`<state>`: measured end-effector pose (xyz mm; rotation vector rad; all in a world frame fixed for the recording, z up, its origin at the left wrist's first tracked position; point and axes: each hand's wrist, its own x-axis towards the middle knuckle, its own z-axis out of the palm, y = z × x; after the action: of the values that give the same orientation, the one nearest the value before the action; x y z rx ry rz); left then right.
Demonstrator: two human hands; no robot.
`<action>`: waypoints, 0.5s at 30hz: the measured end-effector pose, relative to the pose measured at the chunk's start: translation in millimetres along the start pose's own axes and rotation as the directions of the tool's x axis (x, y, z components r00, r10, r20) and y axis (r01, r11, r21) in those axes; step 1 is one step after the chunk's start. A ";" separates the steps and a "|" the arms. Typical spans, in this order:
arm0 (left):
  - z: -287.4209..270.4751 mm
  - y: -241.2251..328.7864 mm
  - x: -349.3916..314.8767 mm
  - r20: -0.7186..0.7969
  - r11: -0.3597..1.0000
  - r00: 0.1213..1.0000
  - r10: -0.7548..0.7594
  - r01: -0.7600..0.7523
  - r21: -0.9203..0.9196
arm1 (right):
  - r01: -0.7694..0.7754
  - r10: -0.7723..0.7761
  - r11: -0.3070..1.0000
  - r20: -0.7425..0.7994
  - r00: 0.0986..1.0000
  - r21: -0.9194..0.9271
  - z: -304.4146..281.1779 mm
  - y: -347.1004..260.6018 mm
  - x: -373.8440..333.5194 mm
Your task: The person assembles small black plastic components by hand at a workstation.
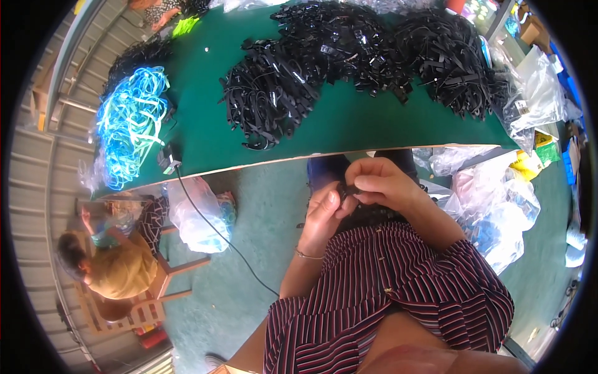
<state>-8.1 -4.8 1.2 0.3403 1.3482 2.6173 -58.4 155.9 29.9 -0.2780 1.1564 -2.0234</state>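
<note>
Evidently, you had both hands raised over your lap, just in front of the near edge of the green table (205, 118). Your left hand (324, 209) and right hand (381, 182) met at the fingertips, each pinching a small black piece (347, 189) between thumb and forefinger. The piece sat between your two hands, largely covered by your fingers, so its exact shape could not be told. More dark pieces lay in your lap, below your hands and partly hidden by them.

On the tabletop beyond you, black straps lay in a left heap (268, 93), a middle heap (339, 43) and a right heap (458, 62), the three running into one another. At the table's left end lay a tangle of blue ribbons (131, 121), with a black adapter (168, 159) near it at the edge; a dark cable (218, 234) ran from there down toward your left side. A filled plastic bag (198, 215) stood on the floor to your left, and filled plastic bags (498, 215) lay to your right. Farther left, a co-worker (121, 271) in a mustard top sat on a wooden chair (163, 277).
</note>
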 end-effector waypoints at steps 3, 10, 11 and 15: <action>-4.6 -3.5 0.2 0.028 0.994 0.998 0.062 -0.059 -0.094 | -0.034 0.024 0.991 -0.082 0.996 -0.132 4.4 -1.8 -0.9; -4.5 0.1 -2.1 0.040 1.000 0.999 0.010 -0.008 -0.028 | 0.000 0.001 0.997 0.019 1.000 -0.076 -1.3 2.8 -0.3; -5.5 0.2 -1.9 0.060 0.999 0.998 0.014 -0.012 -0.029 | 0.005 -0.005 0.996 -0.008 1.000 -0.089 -0.5 3.5 0.0; -2.8 0.0 -1.1 -0.102 0.998 0.994 -0.030 0.036 0.060 | 0.003 -0.005 0.998 -0.030 1.000 -0.057 -12.1 7.5 -0.5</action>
<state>-7.9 -7.2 -0.6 0.1942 1.4556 2.6023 -60.5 161.8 17.0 -0.2794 1.2348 -2.0067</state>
